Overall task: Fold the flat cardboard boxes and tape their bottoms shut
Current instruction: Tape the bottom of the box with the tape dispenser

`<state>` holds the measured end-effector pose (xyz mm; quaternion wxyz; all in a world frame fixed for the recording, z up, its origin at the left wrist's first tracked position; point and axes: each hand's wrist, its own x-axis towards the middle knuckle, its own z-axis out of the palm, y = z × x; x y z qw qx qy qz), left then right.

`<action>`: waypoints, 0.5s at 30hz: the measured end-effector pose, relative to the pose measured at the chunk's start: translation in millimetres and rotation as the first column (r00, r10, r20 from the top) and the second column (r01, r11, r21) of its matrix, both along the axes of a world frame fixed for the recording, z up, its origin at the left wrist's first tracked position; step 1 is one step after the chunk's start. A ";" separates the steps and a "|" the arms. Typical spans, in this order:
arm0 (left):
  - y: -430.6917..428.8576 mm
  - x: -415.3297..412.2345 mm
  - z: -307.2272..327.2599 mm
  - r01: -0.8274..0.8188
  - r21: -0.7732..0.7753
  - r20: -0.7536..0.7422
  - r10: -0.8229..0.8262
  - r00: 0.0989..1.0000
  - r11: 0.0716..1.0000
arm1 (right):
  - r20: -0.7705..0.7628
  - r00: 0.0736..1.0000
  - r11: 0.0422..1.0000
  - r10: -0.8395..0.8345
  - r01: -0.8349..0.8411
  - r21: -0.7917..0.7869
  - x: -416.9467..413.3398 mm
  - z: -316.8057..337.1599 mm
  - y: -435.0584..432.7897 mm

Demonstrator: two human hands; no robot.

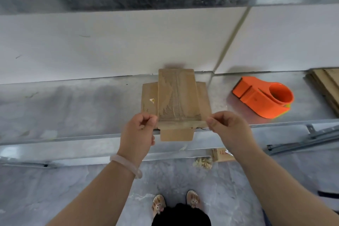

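A small brown cardboard box [176,97] stands on the grey shelf [73,108], bottom side up, with clear tape running along its middle seam. Side flaps spread out to the left and right, and one flap hangs over the shelf's front edge. My left hand [139,130] pinches the box's near left corner. My right hand [227,126] pinches the near right corner. An orange tape dispenser [264,97] lies on the shelf to the right of the box, away from both hands.
A stack of flat cardboard [326,84] lies at the shelf's far right. White wall panels [128,42] rise right behind the box. On the floor below the shelf lie a cardboard scrap [222,154] and a small bag [202,163]. My feet [176,202] stand on grey floor.
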<state>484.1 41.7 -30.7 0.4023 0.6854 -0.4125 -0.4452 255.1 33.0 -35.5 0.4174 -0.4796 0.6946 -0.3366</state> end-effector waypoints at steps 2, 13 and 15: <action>-3.0 -0.1 -7.6 -0.009 -0.024 0.046 0.010 0.999 1.000 | 0.008 1.000 0.999 -0.027 0.027 -0.016 1.8 -3.8 -1.6; -3.5 1.6 -35.7 -0.062 -0.048 0.109 0.067 0.992 0.997 | 0.075 0.995 0.997 -0.071 0.073 -0.019 7.4 -16.4 -4.9; -4.2 1.2 -38.4 -0.060 -0.047 0.115 0.065 0.991 0.997 | 0.074 0.994 0.997 -0.081 0.082 -0.006 7.3 -20.6 -5.2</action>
